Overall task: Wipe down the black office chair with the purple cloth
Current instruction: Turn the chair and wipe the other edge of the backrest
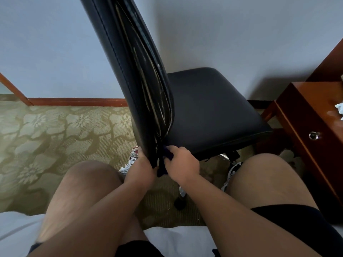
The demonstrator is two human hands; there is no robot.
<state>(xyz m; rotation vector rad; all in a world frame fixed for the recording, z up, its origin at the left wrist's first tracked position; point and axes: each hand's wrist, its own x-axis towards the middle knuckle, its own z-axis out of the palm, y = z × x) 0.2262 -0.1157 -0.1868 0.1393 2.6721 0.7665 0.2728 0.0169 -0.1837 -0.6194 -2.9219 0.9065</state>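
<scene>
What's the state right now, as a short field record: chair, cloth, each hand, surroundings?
chair: black office chair, its backrest edge-on to the camera, side trim worn
cloth: purple cloth, bunched at the backrest's lower end
left hand: left hand grips the backrest's bottom edge
right hand: right hand holds the cloth against the chair
nearby: wooden desk on the right; patterned carpet underneath

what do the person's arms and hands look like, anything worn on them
Both are bare: the left hand and the right hand wear no gloves, and no ring, watch or bracelet shows. The forearms are uncovered down to the bottom of the picture, with no sleeve in view.
</scene>
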